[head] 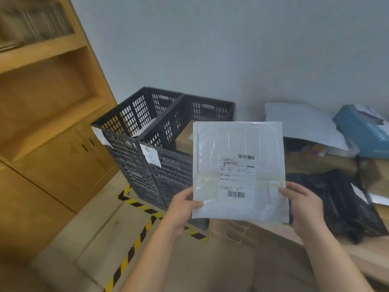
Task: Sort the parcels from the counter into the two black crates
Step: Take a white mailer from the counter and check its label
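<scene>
Left hand (182, 208) and right hand (304, 208), apart, are pinching the lower corners of a flat white mailer (237, 142), holding it upright. Its label (237, 175) print is showing too small to read. Behind, the mailer is covering part of two black slotted crates (147, 114) standing side by side; parcels (336, 199) are lying on the counter (282, 228).
</scene>
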